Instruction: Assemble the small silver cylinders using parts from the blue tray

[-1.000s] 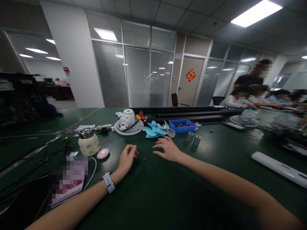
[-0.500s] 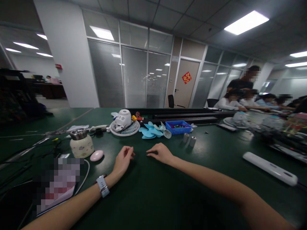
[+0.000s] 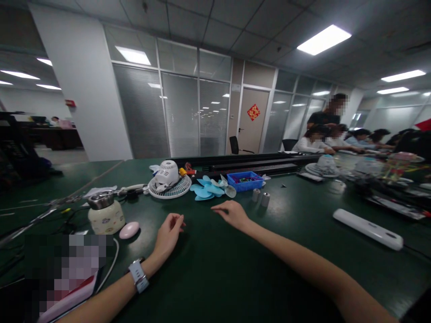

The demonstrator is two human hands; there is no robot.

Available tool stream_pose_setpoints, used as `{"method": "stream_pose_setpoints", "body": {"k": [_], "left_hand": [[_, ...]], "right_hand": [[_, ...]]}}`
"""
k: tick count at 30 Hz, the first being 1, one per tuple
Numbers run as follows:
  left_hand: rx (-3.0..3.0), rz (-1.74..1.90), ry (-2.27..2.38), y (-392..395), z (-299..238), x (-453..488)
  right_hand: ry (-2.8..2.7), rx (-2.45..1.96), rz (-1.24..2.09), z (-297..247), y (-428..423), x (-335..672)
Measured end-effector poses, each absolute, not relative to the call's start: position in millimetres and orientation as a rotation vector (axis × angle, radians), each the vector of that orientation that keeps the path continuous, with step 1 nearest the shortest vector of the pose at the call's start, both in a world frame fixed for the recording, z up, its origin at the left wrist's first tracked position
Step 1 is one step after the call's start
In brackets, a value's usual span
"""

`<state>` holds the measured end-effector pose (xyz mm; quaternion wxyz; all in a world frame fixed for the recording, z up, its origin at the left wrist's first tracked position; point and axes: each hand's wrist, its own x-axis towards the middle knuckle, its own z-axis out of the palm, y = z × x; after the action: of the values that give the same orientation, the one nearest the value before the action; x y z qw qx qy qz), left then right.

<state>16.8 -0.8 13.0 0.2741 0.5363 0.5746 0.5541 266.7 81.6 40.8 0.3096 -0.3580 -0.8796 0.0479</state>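
Note:
My left hand (image 3: 169,234), with a watch on its wrist, hovers low over the green table. Its fingers are loosely curled and apart, and I see nothing in them. Farther right, my right hand (image 3: 233,214) stretches its fingers leftward, thumb a little below, holding nothing. Just beyond it lie light-blue fan blades (image 3: 207,188). A white fan head on its round grille (image 3: 170,187) sits to their left. Close to the right hand, two grey cylinders (image 3: 266,199) stand upright, and behind them is a blue tray (image 3: 245,180) of small parts.
On my left are a cream jar (image 3: 107,219) with a metal top, a pink oval object (image 3: 129,230), cables and a partly blurred flat item. A white power strip (image 3: 367,229) lies at right. Long black bars (image 3: 259,169) run along the back. Several people sit at far right, one stands.
My right hand has moved slightly away from the left hand, toward the fan blades. My left hand stays nearly in place, fingers a little more curled. The whole view has shifted slightly.

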Motion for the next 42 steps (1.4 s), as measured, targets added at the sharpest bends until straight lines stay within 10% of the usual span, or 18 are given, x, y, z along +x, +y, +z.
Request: {"method": "stream_pose_setpoints", "body": {"k": [8, 31, 42], "left_hand": [[1.462, 1.462, 1.521, 1, 9, 17], [1.498, 1.4, 1.541, 3, 5, 15], [1.536, 1.365, 1.539, 0, 6, 18]], "right_hand": [[-1.775, -1.663, -0.082, 70, 166, 403], [-1.891, -1.575, -0.396, 36, 152, 417], [-1.456, -1.636, 0.205, 4, 129, 420]]}}
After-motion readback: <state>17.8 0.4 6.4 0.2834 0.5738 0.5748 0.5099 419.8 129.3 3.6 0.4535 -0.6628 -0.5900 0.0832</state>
